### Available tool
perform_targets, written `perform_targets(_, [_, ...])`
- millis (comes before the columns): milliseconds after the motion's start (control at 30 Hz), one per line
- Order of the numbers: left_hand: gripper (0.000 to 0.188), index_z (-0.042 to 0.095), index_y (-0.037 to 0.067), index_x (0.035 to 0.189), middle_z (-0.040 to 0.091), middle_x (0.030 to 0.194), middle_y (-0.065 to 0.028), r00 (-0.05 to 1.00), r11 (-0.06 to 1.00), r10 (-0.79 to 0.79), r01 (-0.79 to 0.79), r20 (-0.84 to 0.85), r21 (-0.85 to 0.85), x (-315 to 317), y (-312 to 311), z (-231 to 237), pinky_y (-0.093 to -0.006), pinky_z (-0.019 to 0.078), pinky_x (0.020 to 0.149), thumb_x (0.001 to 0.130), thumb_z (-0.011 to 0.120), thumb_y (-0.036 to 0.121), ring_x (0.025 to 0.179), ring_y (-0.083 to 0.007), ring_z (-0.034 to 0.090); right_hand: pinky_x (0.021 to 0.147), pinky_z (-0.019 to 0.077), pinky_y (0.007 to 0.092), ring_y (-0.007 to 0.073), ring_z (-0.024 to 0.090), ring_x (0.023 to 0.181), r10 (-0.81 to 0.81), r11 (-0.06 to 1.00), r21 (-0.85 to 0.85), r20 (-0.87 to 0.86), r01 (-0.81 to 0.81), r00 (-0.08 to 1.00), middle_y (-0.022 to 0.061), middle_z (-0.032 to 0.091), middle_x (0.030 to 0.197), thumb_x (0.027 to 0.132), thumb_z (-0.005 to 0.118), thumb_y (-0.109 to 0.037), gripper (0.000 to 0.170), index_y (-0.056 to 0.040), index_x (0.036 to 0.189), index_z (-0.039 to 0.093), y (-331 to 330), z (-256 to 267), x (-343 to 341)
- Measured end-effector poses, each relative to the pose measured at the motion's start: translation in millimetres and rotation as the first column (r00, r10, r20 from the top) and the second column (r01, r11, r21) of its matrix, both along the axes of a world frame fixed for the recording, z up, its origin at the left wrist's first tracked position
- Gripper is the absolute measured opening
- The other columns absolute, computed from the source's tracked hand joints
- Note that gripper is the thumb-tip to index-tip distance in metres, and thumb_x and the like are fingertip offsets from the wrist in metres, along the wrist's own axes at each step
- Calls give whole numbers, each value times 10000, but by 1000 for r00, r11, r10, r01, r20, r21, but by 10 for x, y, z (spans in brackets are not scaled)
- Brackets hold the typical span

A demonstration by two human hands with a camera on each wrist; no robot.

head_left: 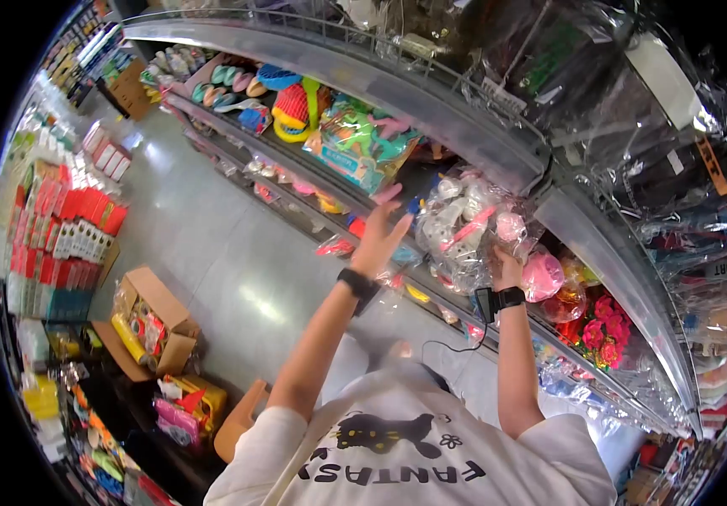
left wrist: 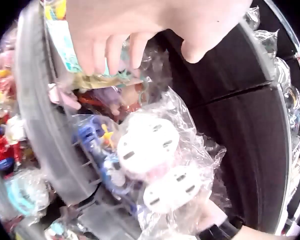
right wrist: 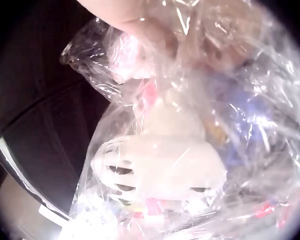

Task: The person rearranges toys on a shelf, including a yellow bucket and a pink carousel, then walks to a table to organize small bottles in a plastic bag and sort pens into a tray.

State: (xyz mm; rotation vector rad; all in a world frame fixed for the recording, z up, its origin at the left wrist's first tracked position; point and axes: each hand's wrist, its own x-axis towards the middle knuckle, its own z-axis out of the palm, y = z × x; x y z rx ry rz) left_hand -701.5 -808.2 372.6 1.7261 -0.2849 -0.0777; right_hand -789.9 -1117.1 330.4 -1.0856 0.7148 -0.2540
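My right hand (head_left: 508,268) grips one side of a clear plastic bag holding white slotted plastic toys (left wrist: 149,144) with pink parts. In the right wrist view, its fingers (right wrist: 215,45) are curled into the crinkled film above one white toy (right wrist: 165,162). My left hand (head_left: 378,243) is held over the front of the shelf, its fingers spread and empty. The left wrist view has that hand above the shelf, close to a pack of colourful toy figures (head_left: 363,143). Beside the white toys lies a blue bagged toy (left wrist: 92,137).
A clear shelf lip (head_left: 363,88) curves overhead, with bagged goods above. Red and yellow toys (head_left: 296,110) stand farther left; a pink item (head_left: 542,277) and red flowers (head_left: 606,329) lie right. An open carton (head_left: 161,304) stands on the floor behind my left side.
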Motion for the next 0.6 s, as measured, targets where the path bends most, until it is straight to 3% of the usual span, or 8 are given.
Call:
perform_targets(67, [598,453,-57,1313,555,1238,-166,975,997,-57,47,216,55,447,-379,-201,-301,479,812,936,622,375,947,-194,596,730,515,333,164,634,960,-12,997,-71,-113,4,994,29,669,1081,847,683,-89,324,-102,1166,632,67,371,17])
perform_targets(133, [857,430,-107,1316,579,1212,-226,966,960,-228,244,-119,138,608,-571,188,-332,449,942,794,726,505,1145,-268,568,726,507,342,160,627,972,-30,992,-125,-118,15,993,23,670,1057,835,718,-123,324,-123,1148,636,189,567,61])
perform_targets(200, [887,433,-108,1299,607,1167,-245,911,885,-390,411,-134,216,694,-692,135,-369,466,921,741,763,498,1084,-328,604,729,500,359,162,622,982,-42,986,-162,-9,40,999,17,672,1032,823,743,-136,312,-137,1118,643,316,604,116])
perform_targets(233, [840,437,-96,1288,604,1147,-258,921,882,-373,390,-113,265,675,-757,113,-418,472,904,726,770,431,1057,-400,594,768,488,359,162,614,977,-104,981,-185,-214,65,971,20,665,1063,821,743,-109,321,-104,1126,641,425,705,160])
perform_targets(333, [795,437,-70,1298,586,1148,-260,910,877,-413,384,45,289,489,-832,214,-442,467,898,718,765,365,1044,-426,572,826,478,319,152,611,975,-16,860,-509,-8,9,1000,46,672,1061,802,741,-80,358,-42,1147,652,503,496,120])
perform_targets(367, [728,432,-49,1308,557,1182,-259,920,876,-375,312,112,368,335,-847,284,-451,447,930,743,738,294,1089,-429,535,861,471,324,166,607,970,-35,778,-628,-44,-1,998,65,668,1044,795,712,-33,403,9,1185,621,552,476,64])
perform_targets(467, [643,427,-42,1304,535,1223,-253,872,935,-327,242,364,260,-25,-775,244,-459,427,951,796,703,239,1112,-414,515,902,452,327,209,583,1033,-209,816,-555,-23,161,978,77,629,1154,809,667,1,400,36,1200,594,813,545,-145])
perform_targets(600, [571,436,-33,1294,519,1241,-253,838,936,-345,342,422,86,-160,-691,345,-463,417,948,829,676,196,1121,-410,497,966,449,351,203,572,1116,-253,762,-505,342,404,905,87,614,1210,792,572,110,494,22,1277,542,948,633,-219])
